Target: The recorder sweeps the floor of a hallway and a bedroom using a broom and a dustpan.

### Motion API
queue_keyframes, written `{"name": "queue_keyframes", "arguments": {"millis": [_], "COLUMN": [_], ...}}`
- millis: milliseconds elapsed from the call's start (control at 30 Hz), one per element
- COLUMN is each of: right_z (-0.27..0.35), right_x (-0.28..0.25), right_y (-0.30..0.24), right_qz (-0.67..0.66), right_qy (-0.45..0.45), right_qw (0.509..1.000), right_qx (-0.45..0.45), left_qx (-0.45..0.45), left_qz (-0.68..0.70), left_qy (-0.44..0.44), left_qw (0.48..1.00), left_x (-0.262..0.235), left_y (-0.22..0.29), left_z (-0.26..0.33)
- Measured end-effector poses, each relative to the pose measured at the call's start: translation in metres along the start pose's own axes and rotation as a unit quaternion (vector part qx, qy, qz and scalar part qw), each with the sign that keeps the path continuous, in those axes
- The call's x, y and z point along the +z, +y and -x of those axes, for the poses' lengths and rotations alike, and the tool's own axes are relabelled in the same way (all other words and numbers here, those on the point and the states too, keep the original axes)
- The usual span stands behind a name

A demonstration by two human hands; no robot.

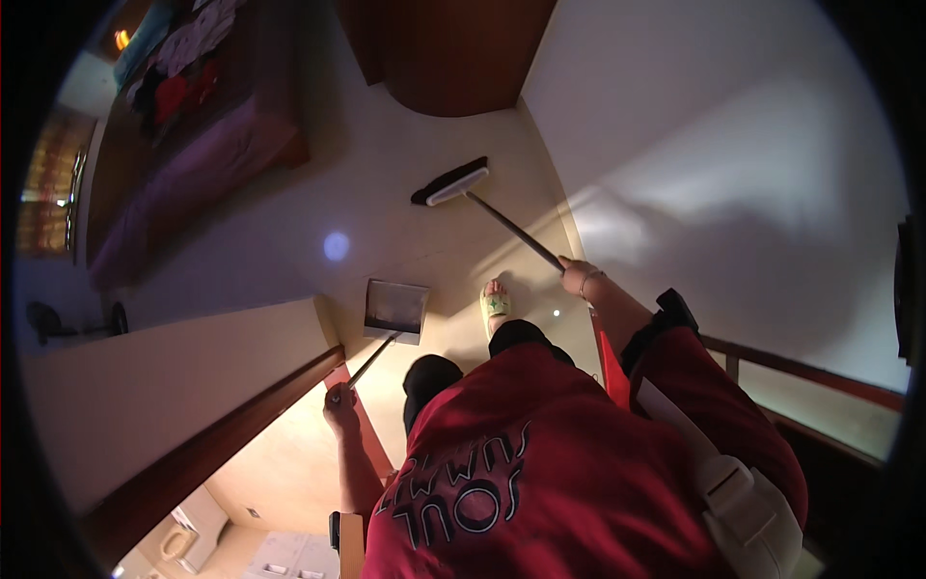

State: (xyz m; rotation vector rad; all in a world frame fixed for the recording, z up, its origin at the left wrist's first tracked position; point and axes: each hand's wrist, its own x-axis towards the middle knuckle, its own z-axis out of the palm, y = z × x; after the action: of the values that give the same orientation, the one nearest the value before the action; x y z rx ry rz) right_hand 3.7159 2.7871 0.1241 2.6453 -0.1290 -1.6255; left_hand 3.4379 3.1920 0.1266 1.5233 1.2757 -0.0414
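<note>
My left hand [340, 409] is closed around the handle of a long-handled dustpan. The grey, box-like dustpan [395, 307] rests on the floor ahead of my feet, to the left. In my right hand [581, 278] is the dark pole of a broom [459, 181], gripped with the fingers wrapped round it. The broom's white head with dark bristles lies on the floor farther ahead, beyond the dustpan and to its right. A wristband shows on my right wrist. My foot in a light green slipper [496, 304] stands between the two tools.
A bed [193, 183] with a purple cover and piled clothes stands at the far left. A dark wooden cabinet [453, 58] is straight ahead. On the right runs a white wall [714, 164]. A low partition [174, 386] and reddish door frame border my left side.
</note>
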Motion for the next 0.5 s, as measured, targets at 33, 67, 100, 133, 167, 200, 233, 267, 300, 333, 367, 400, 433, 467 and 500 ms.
{"name": "queue_keyframes", "arguments": {"millis": [33,67,100,133,167,200,233,267,300,333,367,400,433,467,500], "right_z": [0.009,0.013,0.016,0.033,0.054,0.102,0.128,0.149,0.164,0.176,0.188,0.189,0.194,0.200,0.197], "right_x": [0.013,0.028,0.041,0.038,0.034,-0.020,-0.025,-0.025,-0.021,-0.031,-0.045,-0.069,-0.039,-0.008,-0.014], "right_y": [0.007,0.024,0.041,0.034,0.028,0.008,0.008,0.009,0.018,0.014,0.011,0.004,0.024,0.043,0.051], "right_qz": [-0.024,-0.032,-0.006,0.022,0.004,-0.006,-0.048,-0.088,-0.137,-0.190,-0.259,-0.269,-0.336,-0.400,-0.424], "right_qy": [0.008,-0.001,-0.014,-0.030,-0.055,-0.081,-0.077,-0.074,-0.073,-0.068,-0.075,-0.071,-0.077,-0.082,-0.061], "right_qw": [1.000,0.999,1.000,0.999,0.998,0.996,0.995,0.993,0.987,0.978,0.958,0.956,0.932,0.903,0.896], "right_qx": [0.005,0.020,0.004,-0.016,0.011,0.041,0.038,0.034,0.045,0.053,0.095,0.089,0.114,0.135,0.115], "left_qx": [-0.008,-0.016,-0.027,-0.033,-0.033,-0.037,-0.044,-0.022,0.001,0.000,0.003,0.017,0.017,0.044,0.078], "left_qz": [-0.001,-0.003,0.028,0.043,0.023,0.010,0.004,-0.034,-0.069,-0.074,-0.084,-0.095,-0.098,-0.127,-0.154], "left_qy": [-0.020,-0.043,-0.068,-0.087,-0.110,-0.132,-0.141,-0.163,-0.181,-0.182,-0.193,-0.207,-0.203,-0.210,-0.217], "left_qw": [1.000,0.999,0.997,0.995,0.993,0.990,0.989,0.986,0.981,0.981,0.978,0.974,0.974,0.968,0.961], "left_x": [0.002,0.006,0.010,0.012,0.014,0.023,0.030,0.038,0.050,0.061,0.074,0.085,0.088,0.090,0.101], "left_y": [0.012,0.023,0.038,0.051,0.065,0.116,0.138,0.152,0.158,0.180,0.202,0.239,0.206,0.164,0.157], "left_z": [-0.003,-0.007,-0.017,-0.032,-0.048,-0.056,-0.060,-0.066,-0.065,-0.073,-0.076,-0.089,-0.076,-0.063,-0.063]}}
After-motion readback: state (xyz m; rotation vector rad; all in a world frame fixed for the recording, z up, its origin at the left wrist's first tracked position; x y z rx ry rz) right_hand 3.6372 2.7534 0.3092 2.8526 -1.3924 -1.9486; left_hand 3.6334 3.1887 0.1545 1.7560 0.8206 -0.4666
